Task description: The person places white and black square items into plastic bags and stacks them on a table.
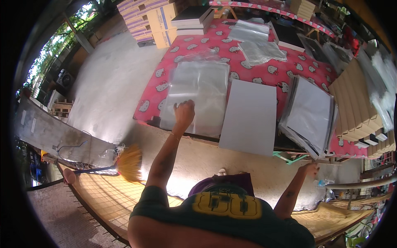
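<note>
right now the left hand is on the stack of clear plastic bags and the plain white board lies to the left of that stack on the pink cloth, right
Not quite. The left hand is indeed on the stack of clear plastic bags, but the plain white board lies to the right of that stack, not the left, partly on the pink cloth. The head view shows it.

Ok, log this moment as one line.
left hand: on clear plastic bags | right hand: low, off table edge, empty | white board: flat beside bags
</note>
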A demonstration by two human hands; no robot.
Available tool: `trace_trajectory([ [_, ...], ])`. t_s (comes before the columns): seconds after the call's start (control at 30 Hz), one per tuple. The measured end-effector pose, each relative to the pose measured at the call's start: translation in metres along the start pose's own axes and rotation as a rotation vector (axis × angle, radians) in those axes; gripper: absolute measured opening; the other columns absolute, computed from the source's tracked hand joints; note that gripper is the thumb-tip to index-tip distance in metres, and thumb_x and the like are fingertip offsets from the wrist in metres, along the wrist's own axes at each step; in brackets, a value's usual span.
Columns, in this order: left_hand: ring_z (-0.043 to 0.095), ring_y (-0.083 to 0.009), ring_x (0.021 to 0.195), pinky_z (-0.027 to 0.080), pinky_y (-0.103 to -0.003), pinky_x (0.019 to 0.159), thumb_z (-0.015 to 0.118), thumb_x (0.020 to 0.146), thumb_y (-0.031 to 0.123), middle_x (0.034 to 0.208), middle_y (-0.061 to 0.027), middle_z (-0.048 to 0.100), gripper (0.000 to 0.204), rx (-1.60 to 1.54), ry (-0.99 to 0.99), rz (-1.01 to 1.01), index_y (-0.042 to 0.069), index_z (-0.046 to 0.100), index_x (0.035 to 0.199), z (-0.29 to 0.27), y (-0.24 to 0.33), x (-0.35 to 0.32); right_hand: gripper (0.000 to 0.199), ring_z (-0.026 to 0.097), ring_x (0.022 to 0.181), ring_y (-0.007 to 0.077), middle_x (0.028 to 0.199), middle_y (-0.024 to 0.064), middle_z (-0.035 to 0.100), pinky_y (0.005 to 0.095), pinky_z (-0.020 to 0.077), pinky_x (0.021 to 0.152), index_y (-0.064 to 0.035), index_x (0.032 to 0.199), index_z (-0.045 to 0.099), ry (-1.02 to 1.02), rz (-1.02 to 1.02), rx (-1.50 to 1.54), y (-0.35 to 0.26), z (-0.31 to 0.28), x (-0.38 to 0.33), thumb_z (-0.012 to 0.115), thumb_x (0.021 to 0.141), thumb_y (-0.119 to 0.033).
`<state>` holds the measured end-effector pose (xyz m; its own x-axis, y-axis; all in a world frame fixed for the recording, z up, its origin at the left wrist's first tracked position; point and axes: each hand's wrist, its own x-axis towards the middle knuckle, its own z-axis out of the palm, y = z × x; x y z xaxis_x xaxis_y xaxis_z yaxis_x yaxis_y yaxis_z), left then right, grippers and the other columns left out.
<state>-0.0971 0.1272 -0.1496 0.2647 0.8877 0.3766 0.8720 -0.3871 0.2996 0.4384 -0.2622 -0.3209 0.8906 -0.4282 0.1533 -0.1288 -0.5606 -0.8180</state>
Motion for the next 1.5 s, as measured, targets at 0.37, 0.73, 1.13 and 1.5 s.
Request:
trace_trajectory([
  [0.37,0.059,-0.019,0.062,0.044,-0.03,0.055,0.056,0.089,0.011,0.072,-0.0085,0.063,0.009,-0.651,0.011,0.055,0.002,0.059,0.09,-0.089,0.036,0.001,0.047,0.058,0.106,0.0284,0.118,0.0177,0.058,0.0383,0.0456,0.093,-0.001,0.124,0.05,-2.054,-0.951,-0.719,0.149,0.003,-0.225,0.055,0.091,-0.033],
  [0.73,0.06,-0.0162,0.078,0.052,-0.031,0.075,0.051,0.092,0.006,0.088,-0.0042,0.058,0.007,-2.015,-0.191,-0.406,0.002,0.054,0.097,-0.161,0.137,0.005,0.08,0.041,0.126,0.0242,0.132,0.0149,0.043,0.038,0.0318,0.105,-0.0024,0.135,0.037,-1.835,-1.092,0.61,-0.263,-0.187,-0.316,0.077,0.073,-0.035],
  [1.13,0.056,-0.0233,0.1,0.042,-0.036,0.089,0.061,0.087,0.035,0.108,-0.0165,0.053,0.04,-1.909,-0.023,-0.555,0.008,0.045,0.113,-0.082,0.157,0.06,0.066,0.047,0.115,0.0243,0.123,0.0107,0.048,0.0411,0.0374,0.098,-0.0065,0.134,0.037,-2.156,0.753,1.273,-0.255,-0.101,-0.357,0.052,0.089,-0.053],
  [1.5,0.054,-0.0394,0.061,0.042,-0.046,0.054,0.053,0.092,0.019,0.065,-0.017,0.054,0.026,-0.624,0.193,0.071,0.003,0.049,0.073,-0.05,0.163,-0.049,0.025,0.059,0.099,0.0164,0.104,0.0086,0.061,0.0322,0.0467,0.087,-0.0029,0.11,0.055,-1.822,0.321,1.035,-0.255,-0.145,-0.342,0.06,0.092,-0.019],
])
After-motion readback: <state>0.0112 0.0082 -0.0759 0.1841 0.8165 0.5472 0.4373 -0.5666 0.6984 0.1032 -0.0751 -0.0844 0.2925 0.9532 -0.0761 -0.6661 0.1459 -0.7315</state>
